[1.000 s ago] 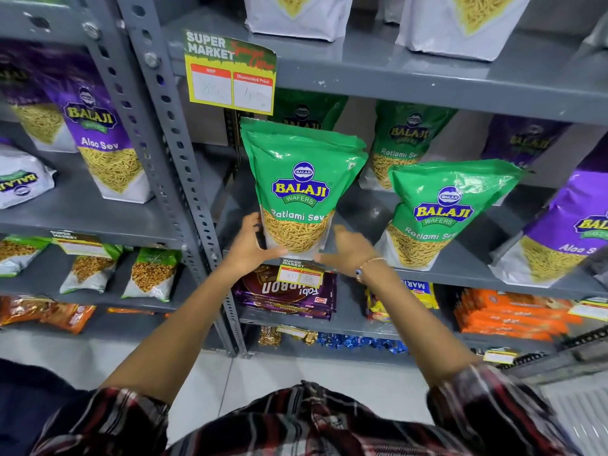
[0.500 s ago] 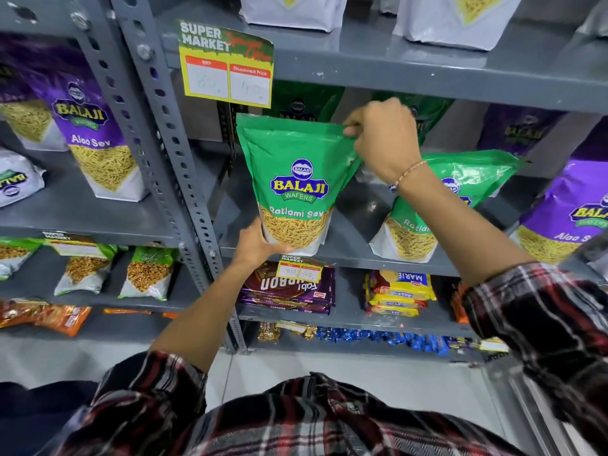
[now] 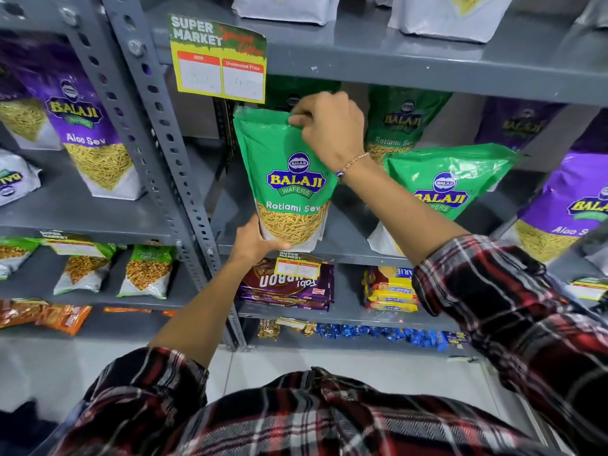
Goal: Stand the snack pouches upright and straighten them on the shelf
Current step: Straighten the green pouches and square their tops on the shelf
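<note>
A green Balaji Ratlami Sev pouch (image 3: 289, 179) stands upright at the front edge of the grey middle shelf (image 3: 348, 255). My left hand (image 3: 253, 241) grips its bottom left corner. My right hand (image 3: 329, 126) pinches its top edge near the middle. A second green pouch (image 3: 450, 179) stands to the right, leaning back and partly hidden by my right forearm. Two more green pouches (image 3: 401, 123) stand behind in shadow.
Purple Aloo Sev pouches stand at the far right (image 3: 572, 205) and on the left rack (image 3: 88, 133). A yellow price sign (image 3: 218, 60) hangs from the upper shelf just above the held pouch. A perforated steel upright (image 3: 164, 143) separates the racks. Biscuit packs (image 3: 289, 287) lie below.
My right hand rose from the pouch's base to its top edge, then slid left along it toward the middle. My left hand stayed at the bottom left corner.
</note>
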The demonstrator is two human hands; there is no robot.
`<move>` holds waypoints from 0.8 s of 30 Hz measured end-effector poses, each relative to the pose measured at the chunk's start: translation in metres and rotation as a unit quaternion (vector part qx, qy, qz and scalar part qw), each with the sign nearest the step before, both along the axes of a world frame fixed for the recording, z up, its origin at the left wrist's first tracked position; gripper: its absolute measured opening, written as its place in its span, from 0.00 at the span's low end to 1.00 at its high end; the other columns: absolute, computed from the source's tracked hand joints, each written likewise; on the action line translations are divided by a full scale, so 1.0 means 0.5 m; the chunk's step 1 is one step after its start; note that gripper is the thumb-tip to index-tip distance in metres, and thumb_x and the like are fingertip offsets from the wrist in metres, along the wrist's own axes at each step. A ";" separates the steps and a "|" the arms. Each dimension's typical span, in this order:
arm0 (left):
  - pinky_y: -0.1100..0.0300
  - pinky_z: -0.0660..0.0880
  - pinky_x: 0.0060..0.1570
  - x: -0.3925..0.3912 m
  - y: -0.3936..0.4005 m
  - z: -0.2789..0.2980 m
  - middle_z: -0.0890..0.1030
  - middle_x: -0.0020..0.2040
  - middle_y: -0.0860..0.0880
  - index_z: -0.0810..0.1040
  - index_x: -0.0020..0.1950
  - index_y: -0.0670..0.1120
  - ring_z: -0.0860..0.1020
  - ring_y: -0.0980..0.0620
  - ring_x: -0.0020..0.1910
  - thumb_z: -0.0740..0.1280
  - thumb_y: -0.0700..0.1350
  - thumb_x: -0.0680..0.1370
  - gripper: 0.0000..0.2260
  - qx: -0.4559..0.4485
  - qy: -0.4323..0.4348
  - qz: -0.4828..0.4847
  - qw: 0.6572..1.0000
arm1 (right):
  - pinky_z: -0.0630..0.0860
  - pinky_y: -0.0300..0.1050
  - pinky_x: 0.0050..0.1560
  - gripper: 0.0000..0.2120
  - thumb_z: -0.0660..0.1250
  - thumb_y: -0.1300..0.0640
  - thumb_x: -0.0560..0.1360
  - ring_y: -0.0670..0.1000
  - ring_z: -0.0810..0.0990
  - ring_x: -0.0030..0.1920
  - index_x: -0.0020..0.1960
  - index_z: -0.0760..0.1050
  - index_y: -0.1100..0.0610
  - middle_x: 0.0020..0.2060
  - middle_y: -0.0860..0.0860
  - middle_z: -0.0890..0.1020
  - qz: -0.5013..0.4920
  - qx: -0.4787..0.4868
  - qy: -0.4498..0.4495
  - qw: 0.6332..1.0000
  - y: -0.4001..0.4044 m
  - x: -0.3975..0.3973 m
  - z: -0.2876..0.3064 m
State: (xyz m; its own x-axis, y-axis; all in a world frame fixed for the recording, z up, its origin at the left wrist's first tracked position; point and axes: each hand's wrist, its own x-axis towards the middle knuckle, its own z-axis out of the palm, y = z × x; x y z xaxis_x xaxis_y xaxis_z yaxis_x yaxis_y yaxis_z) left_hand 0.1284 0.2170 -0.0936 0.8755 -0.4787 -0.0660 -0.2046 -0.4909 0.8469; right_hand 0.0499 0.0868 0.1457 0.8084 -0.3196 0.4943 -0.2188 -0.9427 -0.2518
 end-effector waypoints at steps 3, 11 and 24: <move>0.59 0.71 0.53 -0.008 0.003 -0.001 0.79 0.61 0.47 0.68 0.64 0.48 0.78 0.48 0.58 0.81 0.54 0.57 0.40 -0.002 0.001 -0.009 1.000 | 0.74 0.50 0.53 0.13 0.65 0.45 0.73 0.58 0.79 0.55 0.55 0.78 0.49 0.52 0.54 0.83 0.045 0.001 0.043 0.998 -0.010 -0.007 0.007; 0.62 0.71 0.36 -0.170 -0.002 -0.032 0.75 0.38 0.54 0.68 0.40 0.61 0.74 0.62 0.37 0.67 0.57 0.72 0.08 -0.123 -0.099 0.078 0.984 | 0.70 0.51 0.63 0.19 0.64 0.47 0.74 0.57 0.76 0.60 0.60 0.74 0.56 0.59 0.57 0.79 0.073 -0.012 0.066 0.995 -0.189 -0.195 0.003; 0.63 0.70 0.51 -0.262 -0.389 0.019 0.75 0.60 0.53 0.61 0.67 0.49 0.75 0.54 0.58 0.81 0.54 0.56 0.46 -0.043 0.035 -0.135 0.989 | 0.75 0.54 0.52 0.13 0.61 0.43 0.75 0.63 0.78 0.54 0.56 0.77 0.46 0.52 0.57 0.83 0.002 -0.072 0.126 0.989 -0.370 -0.294 -0.020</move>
